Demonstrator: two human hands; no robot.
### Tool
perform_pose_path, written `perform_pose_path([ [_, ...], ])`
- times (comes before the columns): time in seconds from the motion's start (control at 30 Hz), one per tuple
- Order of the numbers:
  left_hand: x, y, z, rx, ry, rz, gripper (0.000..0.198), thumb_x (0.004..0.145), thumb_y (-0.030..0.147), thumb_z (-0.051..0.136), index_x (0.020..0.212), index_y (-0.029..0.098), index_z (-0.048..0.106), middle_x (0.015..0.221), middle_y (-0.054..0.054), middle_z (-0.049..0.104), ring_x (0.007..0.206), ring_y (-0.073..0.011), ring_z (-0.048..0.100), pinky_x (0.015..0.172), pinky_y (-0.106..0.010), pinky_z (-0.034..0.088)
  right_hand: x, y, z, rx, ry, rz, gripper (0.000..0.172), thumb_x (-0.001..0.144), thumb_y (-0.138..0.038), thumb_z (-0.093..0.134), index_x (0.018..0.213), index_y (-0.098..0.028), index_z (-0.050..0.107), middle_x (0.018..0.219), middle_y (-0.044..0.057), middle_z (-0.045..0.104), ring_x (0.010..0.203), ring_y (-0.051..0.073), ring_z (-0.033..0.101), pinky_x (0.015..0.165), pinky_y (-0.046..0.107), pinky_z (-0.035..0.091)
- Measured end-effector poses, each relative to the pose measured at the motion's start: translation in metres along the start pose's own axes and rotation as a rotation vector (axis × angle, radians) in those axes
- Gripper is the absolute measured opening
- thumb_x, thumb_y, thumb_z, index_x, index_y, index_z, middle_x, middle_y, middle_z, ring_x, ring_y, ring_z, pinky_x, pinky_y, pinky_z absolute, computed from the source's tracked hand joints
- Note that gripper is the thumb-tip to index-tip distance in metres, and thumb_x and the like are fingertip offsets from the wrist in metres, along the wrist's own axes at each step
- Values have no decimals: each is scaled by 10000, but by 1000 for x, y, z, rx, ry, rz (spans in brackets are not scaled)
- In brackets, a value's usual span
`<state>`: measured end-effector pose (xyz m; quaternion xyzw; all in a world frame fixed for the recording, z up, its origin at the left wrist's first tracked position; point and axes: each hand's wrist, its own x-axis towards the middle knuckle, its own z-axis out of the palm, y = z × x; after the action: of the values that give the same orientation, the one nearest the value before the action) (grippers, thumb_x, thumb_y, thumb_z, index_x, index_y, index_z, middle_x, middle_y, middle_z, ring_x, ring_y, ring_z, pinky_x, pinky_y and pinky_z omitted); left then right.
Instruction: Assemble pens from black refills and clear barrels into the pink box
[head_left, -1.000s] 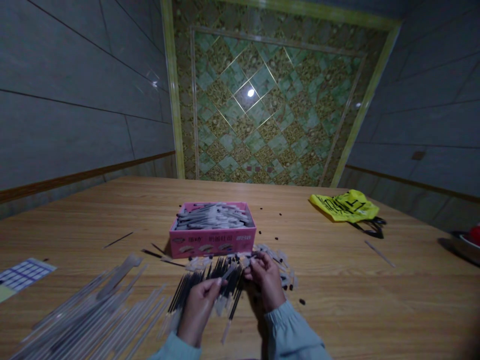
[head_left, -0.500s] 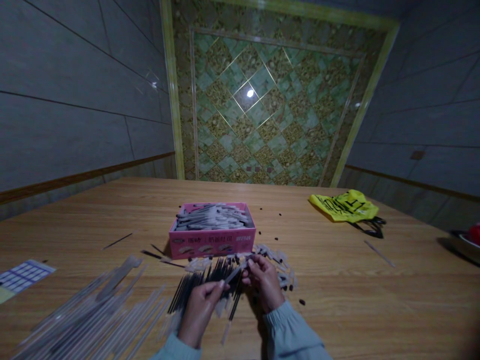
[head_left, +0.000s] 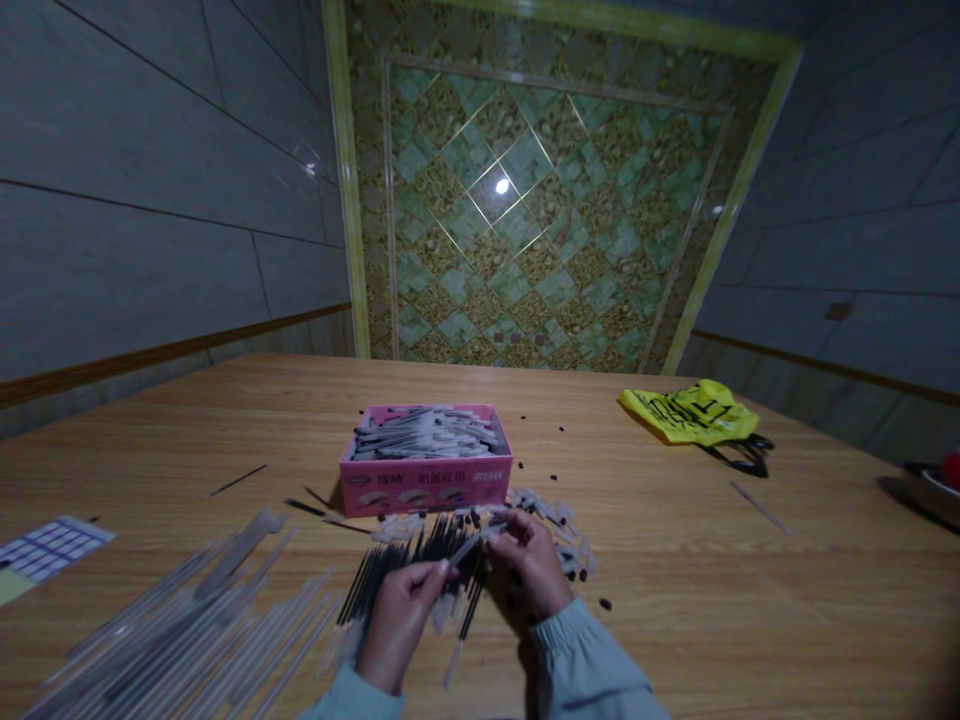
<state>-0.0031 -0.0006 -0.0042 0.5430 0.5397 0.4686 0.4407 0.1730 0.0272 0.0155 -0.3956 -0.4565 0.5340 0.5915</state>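
My left hand pinches one end of a slim grey translucent stick between thumb and fingers. At its other end, the fingers of my right hand are closed on it. The stick slants up to the right between them, just above the table. Beneath and beside my hands lies a row of thin black rods. Small clear pieces and black bits are scattered around my right hand. Behind them stands an open pink box, full of slim grey-and-white sticks.
Long clear tubes spread over the wooden table at the lower left. A white-and-blue grid sheet lies at the left edge. To the right are a yellow bag with black straps, a loose stick and a bowl.
Both hands keep their grip on the stick and barely move. My right fingers shift slightly at its upper end.
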Motion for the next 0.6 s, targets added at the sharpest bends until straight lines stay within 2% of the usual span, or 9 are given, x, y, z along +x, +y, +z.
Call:
perform_pose_path([
  [0.13,1,-2,0,35,-7,30,438,735,520,584,861,142,768,809,-92,757,828,-287,661,755,-359,482,4,-1,-6,-213,-14,-83,189,571,-225,766,712,-164,655,678,17,631,634,171,568,596,279,466],
  [0.23,0,-1,-1,68,5,49,400,721,498,607,828,151,772,817,-92,759,827,-294,663,764,-362,479,6,-6,-15,-360,19,-145,145,530,-126,751,648,-174,682,704,28,627,756,217,564,729,334,454],
  [0.3,0,0,-2,85,15,55,388,717,492,609,813,154,774,827,-96,760,830,-301,665,770,-370,477,7,-8,-22,-479,78,-209,160,537,-99,726,668,-189,706,759,46,643,847,250,553,834,382,420],
  [0.37,-1,2,-3,95,23,58,386,720,493,603,807,159,775,833,-95,760,837,-305,666,776,-375,477,9,-9,-27,-572,137,-274,203,601,-135,692,786,-207,733,856,68,673,923,274,552,912,429,382],
  [0.43,-1,3,-3,98,27,57,387,722,498,596,800,164,775,826,-93,760,833,-305,667,778,-377,478,10,-7,-28,-523,147,-282,255,668,-211,670,914,-222,733,979,80,691,1014,287,551,971,456,348],
  [0.5,-1,4,-3,93,31,50,393,722,506,590,795,166,775,827,-94,760,830,-304,668,781,-377,479,11,-3,-24,-371,116,-225,257,688,-286,676,930,-217,733,1029,80,696,1061,287,555,991,451,346],
  [0.53,-1,4,-3,88,33,45,400,723,510,587,796,164,774,828,-95,760,830,-304,668,783,-377,479,11,-1,-22,-300,98,-187,245,684,-313,684,899,-205,735,992,82,707,1024,283,582,965,444,377],
  [0.6,-1,3,-3,76,39,34,419,728,520,580,814,157,772,831,-97,760,839,-303,666,786,-377,478,10,3,-15,-202,72,-116,247,684,-365,688,834,-173,720,823,77,717,832,259,645,831,418,468],
])
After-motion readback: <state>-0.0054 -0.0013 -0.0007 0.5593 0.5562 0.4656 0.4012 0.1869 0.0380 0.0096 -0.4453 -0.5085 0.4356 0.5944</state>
